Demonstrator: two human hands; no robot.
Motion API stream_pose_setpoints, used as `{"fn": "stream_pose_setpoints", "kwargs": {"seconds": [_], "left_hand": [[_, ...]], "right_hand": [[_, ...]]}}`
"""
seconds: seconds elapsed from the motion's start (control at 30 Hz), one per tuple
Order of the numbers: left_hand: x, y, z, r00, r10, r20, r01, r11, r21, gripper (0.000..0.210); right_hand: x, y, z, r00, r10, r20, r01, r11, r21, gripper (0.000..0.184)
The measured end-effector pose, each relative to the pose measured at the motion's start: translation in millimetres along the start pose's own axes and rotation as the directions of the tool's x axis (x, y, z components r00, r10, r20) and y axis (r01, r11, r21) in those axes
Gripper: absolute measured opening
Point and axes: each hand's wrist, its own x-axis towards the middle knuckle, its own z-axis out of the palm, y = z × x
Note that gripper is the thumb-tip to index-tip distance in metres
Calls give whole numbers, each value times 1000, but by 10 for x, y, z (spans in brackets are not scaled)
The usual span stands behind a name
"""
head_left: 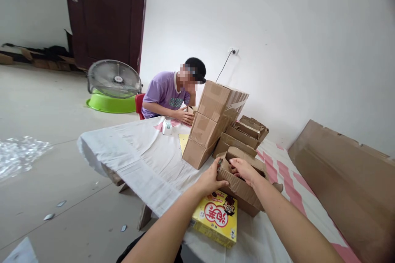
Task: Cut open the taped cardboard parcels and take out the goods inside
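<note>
An open cardboard box (239,187) rests near the front of the table, its flaps raised. My left hand (211,178) grips the box's left end, thumb along the near side and fingers at the upper corner. Over the opening, my right hand (243,170) has its curled fingers partly inside the box, beside an inner flap; what they hold, if anything, is hidden. Just below the left hand lies a yellow printed carton (216,218) with red lettering and a cartoon face, close against the cardboard box.
A tall stack of taped boxes (206,127) stands beyond my hands, with several open boxes (243,135) to its right. Across the table (132,148), a person (165,94) holds a small box. A large cardboard sheet (345,181) leans at right; a fan (115,78) stands left.
</note>
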Motion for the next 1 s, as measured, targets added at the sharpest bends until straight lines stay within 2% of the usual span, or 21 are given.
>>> {"fn": "stream_pose_setpoints", "kwargs": {"seconds": [0.2,0.37,0.47,0.57,0.63,0.67,0.73,0.83,0.9,1.0], "left_hand": [[-5,8,6,997,-73,-7,73,997,18,108],[26,-49,7,1000,3,-11,-2,1000,28,97],[38,-70,5,998,55,-7,-55,998,17,94],[47,-77,0,995,101,0,-101,995,-4,98],[54,-79,-1,992,124,1,-124,991,-40,103],[59,-81,1,991,136,4,-135,989,-63,105],[66,-83,6,987,163,8,-161,981,-110,109],[71,-80,15,971,239,-3,-236,960,-153,109],[69,-71,15,957,289,-3,-286,947,-147,105],[59,-56,7,952,307,21,-304,950,-75,96]], "right_hand": [[-106,112,-185,984,-141,-112,106,957,-272,30],[-550,181,-343,927,-321,-191,195,851,-487,26],[-934,292,-363,869,-466,-165,304,767,-566,23],[-1287,505,-309,760,-646,-69,456,607,-651,16],[-1459,694,-225,720,-690,-74,477,570,-669,15],[-1518,798,-170,724,-682,-103,466,594,-656,15],[-1573,1017,-35,776,-604,-180,413,703,-579,16],[-1512,1336,188,863,-372,-343,255,905,-340,25],[-1426,1502,316,865,-226,-448,160,970,-182,33],[-1338,1641,433,846,-149,-511,123,989,-84,39]]}}
